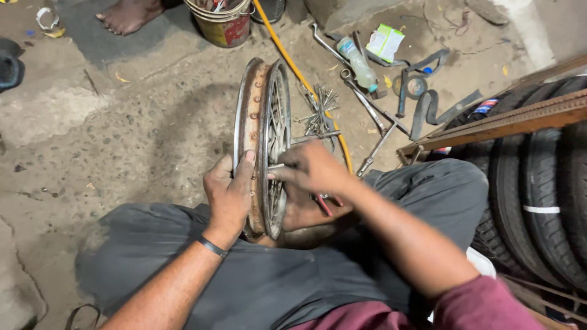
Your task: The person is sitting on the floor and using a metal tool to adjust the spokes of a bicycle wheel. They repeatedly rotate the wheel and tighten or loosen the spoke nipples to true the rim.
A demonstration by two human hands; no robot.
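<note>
Rusty wheel rim point(252, 116) stands upright at frame centre, left hand point(228, 194) clasped over its edge. Right hand point(312, 168) pinches a spoke point(276, 166); steadying the rim firmly seems wise.

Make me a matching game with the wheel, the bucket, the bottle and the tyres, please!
Things:
1. rusty wheel rim
2. bucket
3. plastic bottle
4. tyres

Places:
A. lying on the floor among the wrenches
B. stacked at the right edge
C. upright between the left hand and right hand
D. at the top, beside a bare foot

Pairs: 1-C, 2-D, 3-A, 4-B
</note>
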